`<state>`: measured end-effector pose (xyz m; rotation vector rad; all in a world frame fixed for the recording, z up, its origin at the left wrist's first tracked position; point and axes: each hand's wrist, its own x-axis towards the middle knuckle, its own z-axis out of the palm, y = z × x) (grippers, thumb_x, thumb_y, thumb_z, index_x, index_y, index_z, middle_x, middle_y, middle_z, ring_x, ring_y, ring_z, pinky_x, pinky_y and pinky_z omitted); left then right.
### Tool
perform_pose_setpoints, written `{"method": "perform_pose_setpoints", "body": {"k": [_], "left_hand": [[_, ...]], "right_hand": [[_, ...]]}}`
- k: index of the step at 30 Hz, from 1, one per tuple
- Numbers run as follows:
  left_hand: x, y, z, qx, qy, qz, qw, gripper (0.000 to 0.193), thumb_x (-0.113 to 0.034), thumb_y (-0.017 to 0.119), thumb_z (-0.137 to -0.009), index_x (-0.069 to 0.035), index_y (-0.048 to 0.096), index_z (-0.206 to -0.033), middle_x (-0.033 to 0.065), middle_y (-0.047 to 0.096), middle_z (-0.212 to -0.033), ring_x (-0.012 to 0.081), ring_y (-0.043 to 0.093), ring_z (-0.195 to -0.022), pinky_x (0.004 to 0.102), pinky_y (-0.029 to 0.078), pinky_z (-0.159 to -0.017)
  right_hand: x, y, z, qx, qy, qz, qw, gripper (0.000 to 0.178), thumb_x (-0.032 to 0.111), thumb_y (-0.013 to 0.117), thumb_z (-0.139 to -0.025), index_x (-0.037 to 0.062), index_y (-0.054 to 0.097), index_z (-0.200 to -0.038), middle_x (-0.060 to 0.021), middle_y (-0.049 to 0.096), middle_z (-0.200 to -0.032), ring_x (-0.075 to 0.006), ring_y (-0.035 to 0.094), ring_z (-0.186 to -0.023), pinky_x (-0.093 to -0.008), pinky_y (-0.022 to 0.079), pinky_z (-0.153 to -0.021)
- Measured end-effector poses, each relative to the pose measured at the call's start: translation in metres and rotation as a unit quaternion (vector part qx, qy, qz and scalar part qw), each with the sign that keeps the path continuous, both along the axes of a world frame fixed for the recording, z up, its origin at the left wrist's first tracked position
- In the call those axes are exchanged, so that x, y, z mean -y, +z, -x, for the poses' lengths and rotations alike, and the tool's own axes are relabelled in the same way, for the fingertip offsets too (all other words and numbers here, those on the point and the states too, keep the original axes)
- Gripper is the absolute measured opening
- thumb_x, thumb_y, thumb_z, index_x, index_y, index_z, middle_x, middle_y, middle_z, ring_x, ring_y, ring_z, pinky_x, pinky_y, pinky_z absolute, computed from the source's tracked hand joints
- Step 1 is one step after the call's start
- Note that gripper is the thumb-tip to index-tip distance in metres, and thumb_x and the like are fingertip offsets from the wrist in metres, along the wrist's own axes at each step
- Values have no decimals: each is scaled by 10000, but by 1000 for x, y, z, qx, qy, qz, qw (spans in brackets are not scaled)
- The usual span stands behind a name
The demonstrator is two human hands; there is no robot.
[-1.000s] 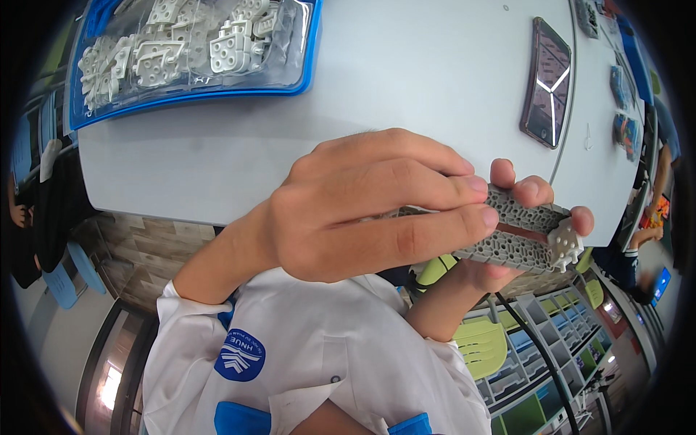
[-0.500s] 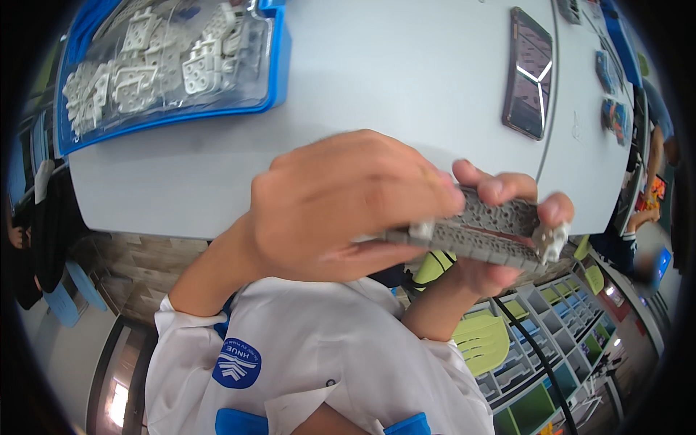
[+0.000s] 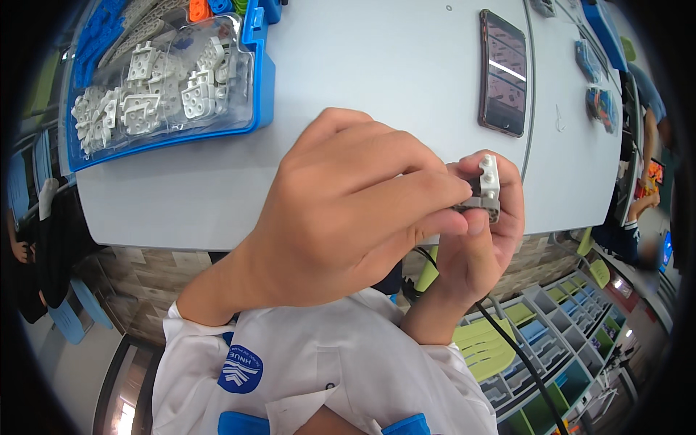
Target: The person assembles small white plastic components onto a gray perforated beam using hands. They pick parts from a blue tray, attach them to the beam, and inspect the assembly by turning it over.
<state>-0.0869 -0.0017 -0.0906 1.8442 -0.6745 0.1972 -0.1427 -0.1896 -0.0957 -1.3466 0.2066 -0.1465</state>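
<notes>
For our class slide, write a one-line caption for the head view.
Both hands, left hand and right hand, grip a small grey-and-white building-block assembly above a white table.

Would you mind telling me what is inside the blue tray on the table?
The blue tray holds white perforated building pieces under a clear cover, with orange and blue parts at its far end. Whatever lies beneath the piled pieces is covered.

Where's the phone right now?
In the head view the dark phone lies flat on the white table, upper right, beyond the right hand and right of the blue parts tray.
</notes>
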Motion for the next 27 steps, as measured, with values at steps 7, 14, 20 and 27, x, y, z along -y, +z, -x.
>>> {"method": "perform_pose_setpoints", "body": {"k": [7,14,20,27], "left_hand": [[4,7,1,-127,-7,48,991,139,-53,903,-906,-35,857,-1036,93,781,-836,170,696,-728,302,519,-678],[7,7,3,-177,11,98,979,65,-27,854,-934,-4,836,-992,78,770,-814,144,655,-698,279,491,-653],[9,4,3,-190,27,103,976,42,-37,860,-942,-7,835,-959,61,769,-806,126,629,-691,270,474,-653],[4,5,-1,-200,5,69,977,111,-58,875,-944,-9,836,-1036,83,809,-922,156,727,-798,297,552,-738]], "right_hand": [[-2,-7,2,-5,5,-29,1000,629,278,891,-958,-58,656,-1435,-129,736,-1319,-170,706,-1128,-300,537,-1009],[-6,-10,3,-7,12,29,999,584,353,742,-1112,-109,634,-1452,-195,752,-1313,-216,758,-1112,-345,593,-988],[-13,-13,3,8,1,19,1000,537,325,681,-1152,-116,626,-1452,-192,756,-1297,-199,752,-1103,-338,592,-980],[-11,-18,-4,16,-4,25,1000,530,319,605,-1193,-126,576,-1479,-166,760,-1170,-233,777,-1070,-347,611,-942]]}}
